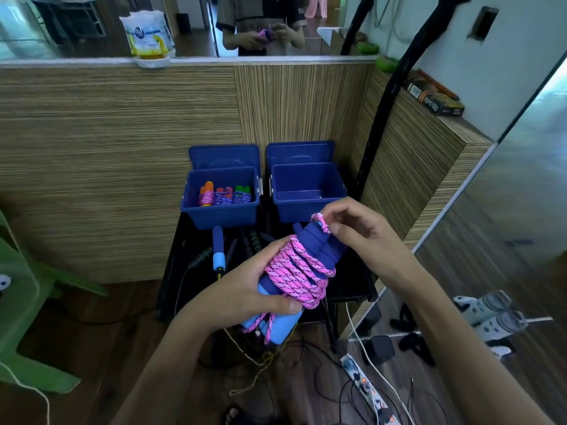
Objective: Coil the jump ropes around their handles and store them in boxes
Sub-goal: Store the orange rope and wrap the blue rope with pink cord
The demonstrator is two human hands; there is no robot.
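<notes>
A: Which step is the person on?

B: Finishing a coil, by the look of it. The left hand [254, 286] grips the pair of blue handles [306, 256] with fingers and thumb curled round the wound pink rope [294, 271]. The right hand [352, 228] pinches the rope's loose end [320, 220] at the top of the handles, toward one o'clock from the bundle.

A: And where is the bundle?

B: Held in the air, just in front of the two blue boxes. The left box [221, 210], at eleven o'clock from it, already holds three coiled ropes [225, 196]. The right box [306, 207], at twelve o'clock, looks empty.

A: What does the next move call for?

B: Probably tucking that end under a turn so the coil holds, without slackening the left hand's grip. Then it goes in a box.

A: Anything left after that?

B: Several more ropes [219, 250] lie uncoiled on the black worktop [184, 271] below the boxes.
</notes>
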